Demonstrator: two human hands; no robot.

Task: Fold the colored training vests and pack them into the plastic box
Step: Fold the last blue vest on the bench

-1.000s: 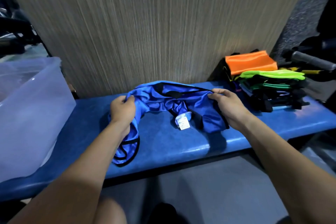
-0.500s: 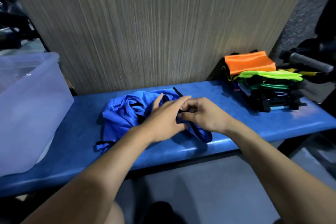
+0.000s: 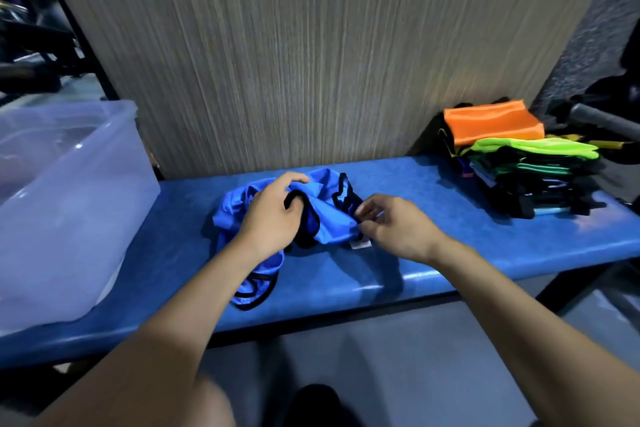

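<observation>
Both hands are gripping a crumpled blue vest [image 3: 322, 215] on the bench [image 3: 485, 236]: left hand [image 3: 273, 215] clutching fabric, right hand [image 3: 394, 225] pinching its edge.

A single head-worn wide-angle view was recorded, aimed forward and down over the blue bench [image 3: 450, 253] from close above its near edge. A wood-grain panel [image 3: 294, 55] was seen straight behind the bench, which was framed nearly end to end. Straight lines were bowed toward the frame edges. No second view was supplied.
</observation>
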